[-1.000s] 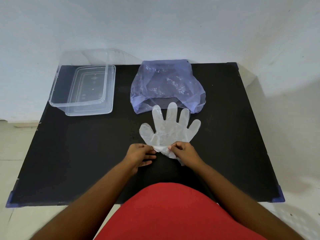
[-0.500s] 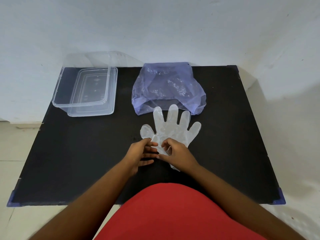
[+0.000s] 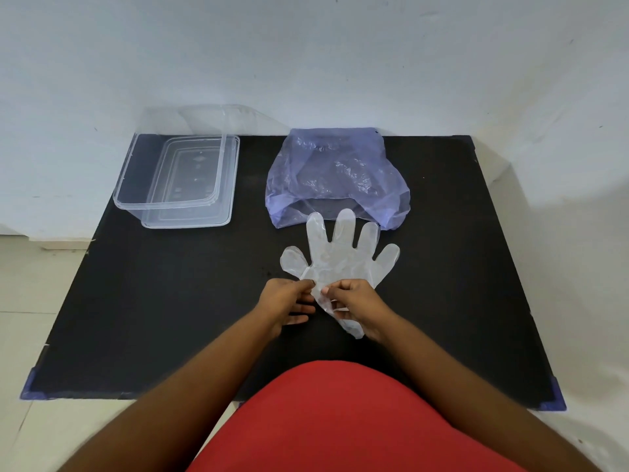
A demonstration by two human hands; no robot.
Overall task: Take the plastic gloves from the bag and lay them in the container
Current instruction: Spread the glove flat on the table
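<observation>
A clear plastic glove [image 3: 342, 255] lies flat on the black table [image 3: 170, 301], fingers spread toward the wall. My left hand [image 3: 286, 303] pinches the left side of its cuff. My right hand [image 3: 357, 306] pinches the cuff's right side, where the plastic is bunched and trails toward me. A crumpled purple plastic bag [image 3: 337, 175] lies just beyond the glove's fingertips, its mouth facing me. The clear rectangular container [image 3: 170, 172] stands at the back left with nothing visible inside.
The container rests on its clear lid [image 3: 190, 219], close to the white wall. Blue corner guards [image 3: 32, 386] mark the table's near corners. My red-clothed body is at the table's near edge.
Both hands shifted their pinch along the glove's cuff, coming together and then parting slightly. The glove's fingers stayed spread in place. The camera view shifted slightly.
</observation>
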